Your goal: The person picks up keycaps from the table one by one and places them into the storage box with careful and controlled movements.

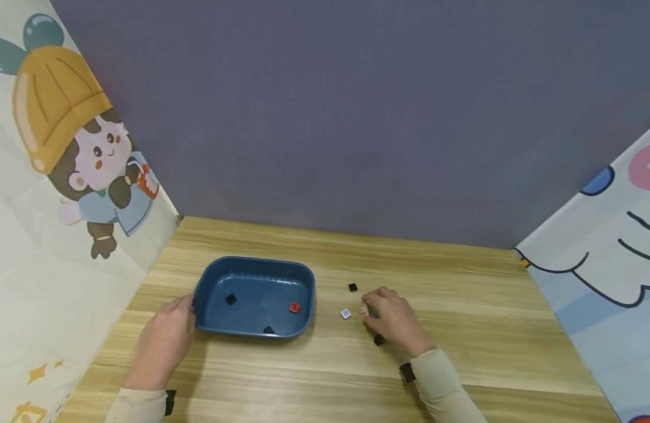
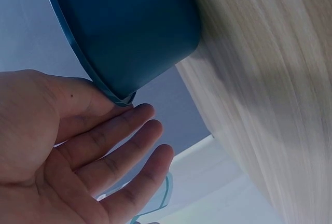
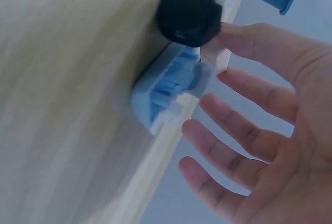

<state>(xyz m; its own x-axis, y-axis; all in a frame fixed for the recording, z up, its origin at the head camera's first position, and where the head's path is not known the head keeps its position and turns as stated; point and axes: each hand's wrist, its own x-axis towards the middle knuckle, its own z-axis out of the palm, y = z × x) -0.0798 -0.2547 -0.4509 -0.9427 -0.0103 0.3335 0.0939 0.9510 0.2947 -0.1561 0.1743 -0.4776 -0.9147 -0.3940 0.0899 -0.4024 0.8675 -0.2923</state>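
Where the pale sleeves [image 1: 140,405] end nearest the viewer, a black keycap [image 1: 378,340] lies partly hidden by the right hand [image 1: 395,317], on the middle stretch of the tabletop [image 1: 489,329]. That hand pinches a pale keycap [image 3: 213,55] between thumb and forefinger, the other fingers spread clear, probably so as not to knock its neighbours; a light-blue keycap [image 3: 166,81], hollow ribbed underside showing, sits just beside the pinch and crowds it. The left hand [image 1: 166,332] grips the rim of the blue tray [image 1: 251,314] at its left end with thumb and forefinger, the remaining fingers off the tray's side, seemingly to steady it. Inside are a dark piece [image 1: 268,330] against the near side, a red keycap [image 1: 295,307] towards the right end and a black square [image 1: 230,299] towards the left; the raised side stands between these and the loose ones. Between tray and right hand lies a white keycap [image 1: 345,314], and farther back a small black keycap [image 1: 353,287]. Beyond the tabletop's far edge rises a grey-blue panel [image 1: 325,117], flanked by cartoon-printed panels [image 1: 100,153].
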